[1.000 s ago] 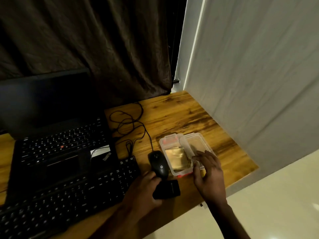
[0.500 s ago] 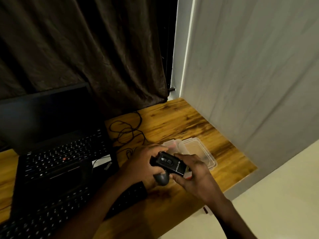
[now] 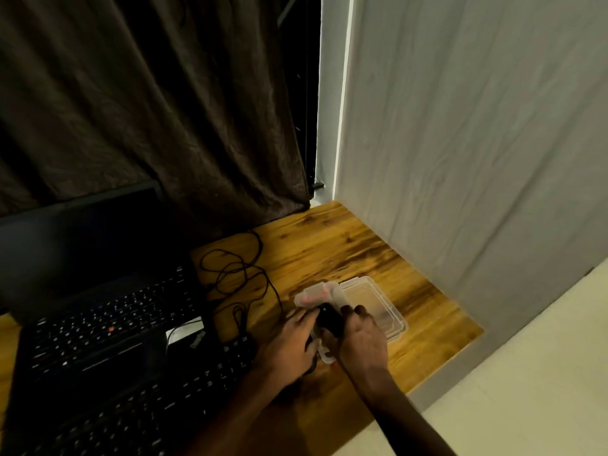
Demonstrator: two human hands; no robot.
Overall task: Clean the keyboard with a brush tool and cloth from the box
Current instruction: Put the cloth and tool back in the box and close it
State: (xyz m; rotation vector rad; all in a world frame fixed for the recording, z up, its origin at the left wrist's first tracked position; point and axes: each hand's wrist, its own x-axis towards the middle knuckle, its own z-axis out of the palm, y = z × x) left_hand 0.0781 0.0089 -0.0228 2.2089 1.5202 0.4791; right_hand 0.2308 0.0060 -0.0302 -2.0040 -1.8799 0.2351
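Note:
A small black tool [image 3: 329,319] is held just above the clear plastic box [image 3: 311,295] near the desk's right front. My left hand [image 3: 289,343] grips its left side and my right hand [image 3: 362,340] wraps its right side. The box's clear lid [image 3: 378,302] lies open to the right. The hands hide what is inside the box. The black external keyboard [image 3: 131,406] lies at the lower left, in front of the laptop [image 3: 98,320].
A tangled black cable [image 3: 237,271] lies on the wooden desk [image 3: 329,245] behind the box. A dark curtain [image 3: 148,110] hangs behind and a white curtain [image 3: 477,143] to the right. The desk's edge drops to a pale floor [image 3: 526,390].
My left hand picked the black tool up from the desk, and both hands brought it over the open box. My view has tilted upward.

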